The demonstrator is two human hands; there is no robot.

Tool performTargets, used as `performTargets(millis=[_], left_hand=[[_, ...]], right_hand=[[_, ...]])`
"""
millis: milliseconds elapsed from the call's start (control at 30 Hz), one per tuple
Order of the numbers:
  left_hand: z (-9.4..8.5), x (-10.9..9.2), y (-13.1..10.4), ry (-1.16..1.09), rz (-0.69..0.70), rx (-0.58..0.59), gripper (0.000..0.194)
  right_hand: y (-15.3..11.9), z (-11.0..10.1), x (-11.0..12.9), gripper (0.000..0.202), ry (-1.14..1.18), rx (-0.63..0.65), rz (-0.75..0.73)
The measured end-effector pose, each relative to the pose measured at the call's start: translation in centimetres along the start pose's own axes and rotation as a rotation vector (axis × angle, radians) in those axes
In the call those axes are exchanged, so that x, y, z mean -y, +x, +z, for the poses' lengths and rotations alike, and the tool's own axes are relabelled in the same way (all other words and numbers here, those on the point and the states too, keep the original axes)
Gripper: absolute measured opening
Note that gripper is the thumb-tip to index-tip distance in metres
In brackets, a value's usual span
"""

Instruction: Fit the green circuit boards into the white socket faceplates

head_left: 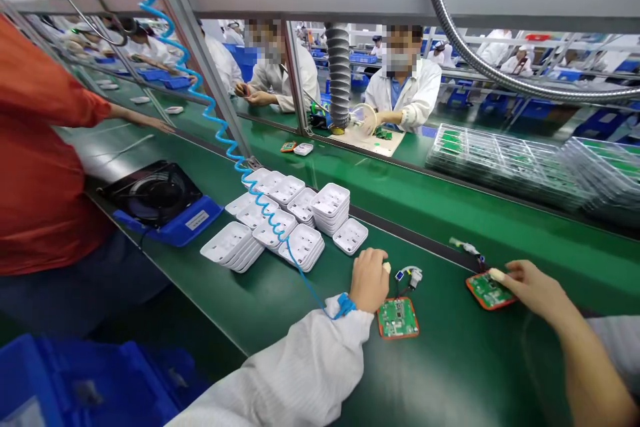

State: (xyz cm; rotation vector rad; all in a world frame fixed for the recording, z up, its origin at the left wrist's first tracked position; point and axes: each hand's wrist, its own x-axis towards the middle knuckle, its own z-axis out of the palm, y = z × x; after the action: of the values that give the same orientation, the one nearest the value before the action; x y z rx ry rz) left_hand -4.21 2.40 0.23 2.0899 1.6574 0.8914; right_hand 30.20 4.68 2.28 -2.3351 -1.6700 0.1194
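Note:
My left hand (370, 280), with a blue strap (344, 305) round its wrist, is low over the table with its fingers curled. What they hold, if anything, is hidden. Right beside it lies a green circuit board (399, 317) with an orange rim and a short lead ending in a white connector (415, 277). Farther right, my right hand (535, 288) grips the near edge of a second circuit board (487, 291), its covered fingertip on top. Another connector (466, 246) trails from that board. A single white plastic housing (351, 236) lies just beyond my left hand.
Stacked white housings (270, 213) stand left of my hands. A blue coiled cord (235, 147) crosses to my wrist. A black fan (155, 193) in a blue tray is farther left, near a person in orange (45, 147). Clear trays (510, 160) of boards line the far side.

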Motion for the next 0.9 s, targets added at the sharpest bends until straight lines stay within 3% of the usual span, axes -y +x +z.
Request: performTargets(millis=[100,200,300,400,567,733,833,900], left_hand=[[-1.1,-0.3,0.3,0.094,0.046,-0.064,0.015],[-2.7,0.2,1.2,0.263,-0.023,-0.178,0.017],[-3.9,1.3,2.2,0.396,-0.126,-0.184,0.015],[-4.4,1.8,2.6,0.415,-0.143,-0.140,0.011],[-4.0,-0.8,0.6,0.340,0.001,-0.148,0.008],[-1.6,-3.8,-2.6,0.189,0.174,0.058,0.005],[-0.7,-3.5,-2.2,0.135,0.136,0.090,0.008],[-0.3,-2.8,-0.9,0.128,0.051,0.075,0.013]], right_hand=[[-4.5,0.0,3.8,0.037,-0.022,0.044,-0.066],[-8.2,1.5,9.2,0.031,0.010,0.175,-0.300],[-9.9,3.6,13.8,0.037,-0.076,0.145,-0.334],[-10.1,5.0,15.9,0.031,-0.126,0.093,-0.311],[-10.2,5.4,14.5,0.017,0.039,0.049,-0.397],[-12.6,4.4,10.7,0.018,0.564,0.194,-0.462],[-14.4,3.8,10.1,0.023,0.768,0.210,-0.412],[-15.1,3.6,10.6,0.024,0.779,0.205,-0.424]])
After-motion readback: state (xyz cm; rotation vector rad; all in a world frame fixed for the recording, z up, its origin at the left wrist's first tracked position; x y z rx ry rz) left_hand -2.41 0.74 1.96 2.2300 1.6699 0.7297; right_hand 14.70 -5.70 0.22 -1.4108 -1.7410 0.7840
